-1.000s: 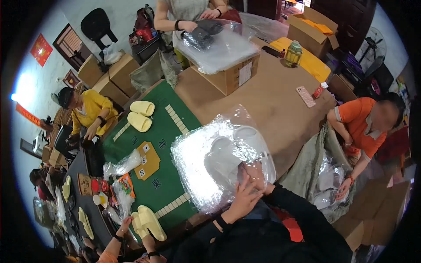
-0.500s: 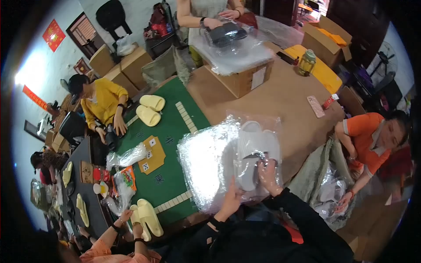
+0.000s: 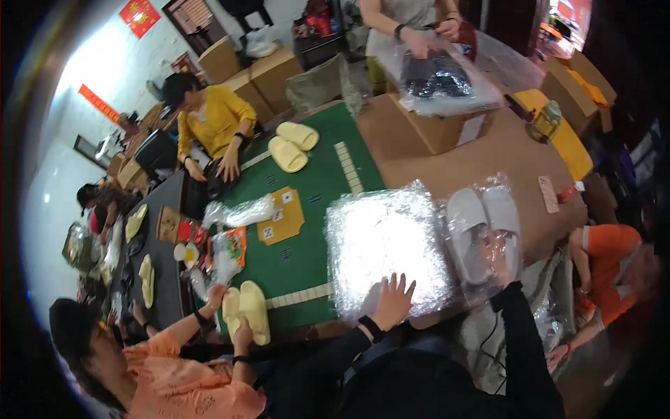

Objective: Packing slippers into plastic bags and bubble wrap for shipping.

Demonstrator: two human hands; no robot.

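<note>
Pale, glare-lit painted wall (image 3: 66, 150): beyond the brown-and-green-topped table (image 3: 412, 164), far left | dark-framed slatted window (image 3: 195, 15): beyond that table, same wall | long dark-topped table (image 3: 169, 272): its left | bright doorway (image 3: 562, 28): beyond its far right

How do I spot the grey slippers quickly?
Find the big brown tabletop. On its near side, right of the shiny pile of clear plastic, the grey slippers lie at the person's right hand. Clear film covers this pair, unlike the bare yellow slippers farther left.
</note>
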